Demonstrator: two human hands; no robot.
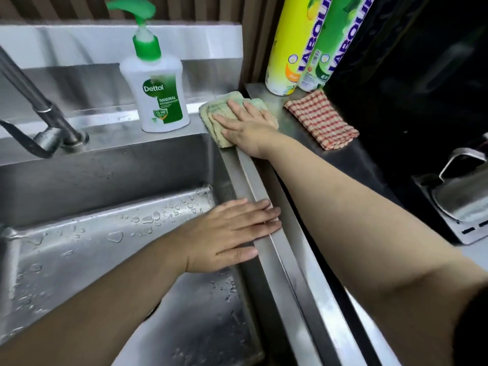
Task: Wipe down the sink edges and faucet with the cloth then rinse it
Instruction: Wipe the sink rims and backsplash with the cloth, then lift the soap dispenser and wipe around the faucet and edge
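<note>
While my right hand (247, 128) presses flat on the green cloth (224, 114) at the sink's back right corner beside the Dettol bottle (155, 93), my left hand (232, 233) rests open on the sink edge (266, 249), so I should drag firmly along it.

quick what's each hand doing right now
left hand: open, flat on the sink edge, holding nothing
right hand: open, pressing the green cloth

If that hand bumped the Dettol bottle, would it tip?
Probably fairly easily: the Dettol bottle stands tall on a narrow sink ledge. The steel looks wet, so it might slide instead. It would likely fall into the basin.
</note>
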